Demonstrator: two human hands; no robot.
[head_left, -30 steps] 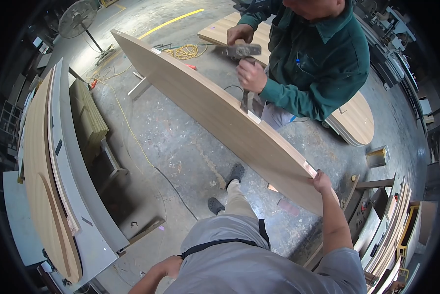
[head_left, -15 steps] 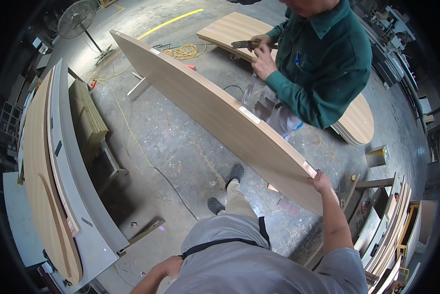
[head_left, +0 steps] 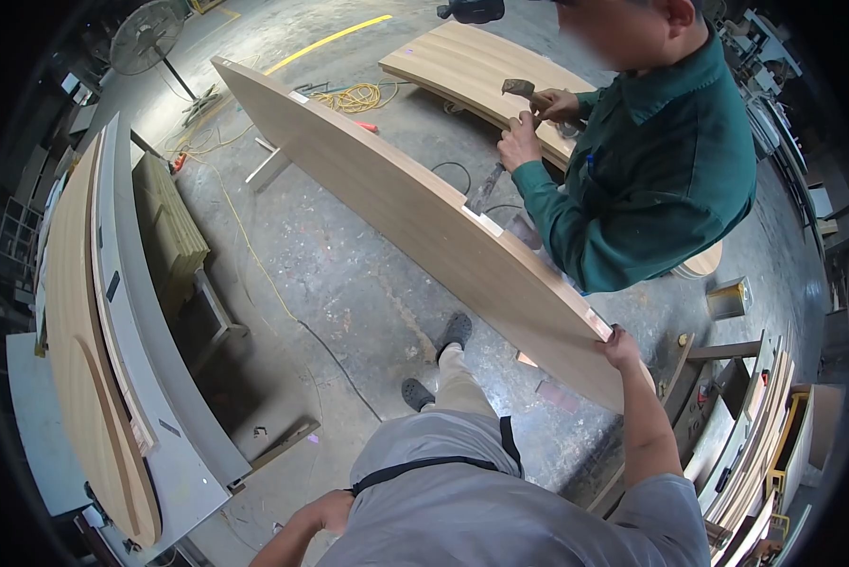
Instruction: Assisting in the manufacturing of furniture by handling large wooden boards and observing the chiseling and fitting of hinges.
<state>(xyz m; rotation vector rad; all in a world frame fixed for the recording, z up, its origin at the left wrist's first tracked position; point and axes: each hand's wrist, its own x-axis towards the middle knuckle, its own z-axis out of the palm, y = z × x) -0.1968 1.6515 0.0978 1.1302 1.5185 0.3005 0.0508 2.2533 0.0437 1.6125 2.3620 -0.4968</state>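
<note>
A long wood-grain panel point(head_left: 415, 222) stands on its edge and runs from the far left to the near right. My right hand point(head_left: 619, 350) is closed around its top edge near the right end, beside a pale inset strip point(head_left: 598, 322). Another pale strip point(head_left: 482, 221) sits midway along that edge. My left hand point(head_left: 334, 511) rests at my waist against the grey shirt, its fingers mostly hidden. Across the panel, a co-worker in a green shirt point(head_left: 666, 189) holds a hammer point(head_left: 519, 89) in front of the body.
Curved boards point(head_left: 94, 378) lie stacked at the left. More wood-grain panels point(head_left: 472, 66) lie behind the standing one. A cord point(head_left: 335, 354) crosses the floor, and a yellow cable coil point(head_left: 358, 97) lies farther off. A can point(head_left: 728, 300) and a board rack point(head_left: 746, 435) are at the right.
The co-worker has shifted to the right and closer, leaning over the panel's edge, and the hammer has moved right with them. My hands and the panel have stayed in place.
</note>
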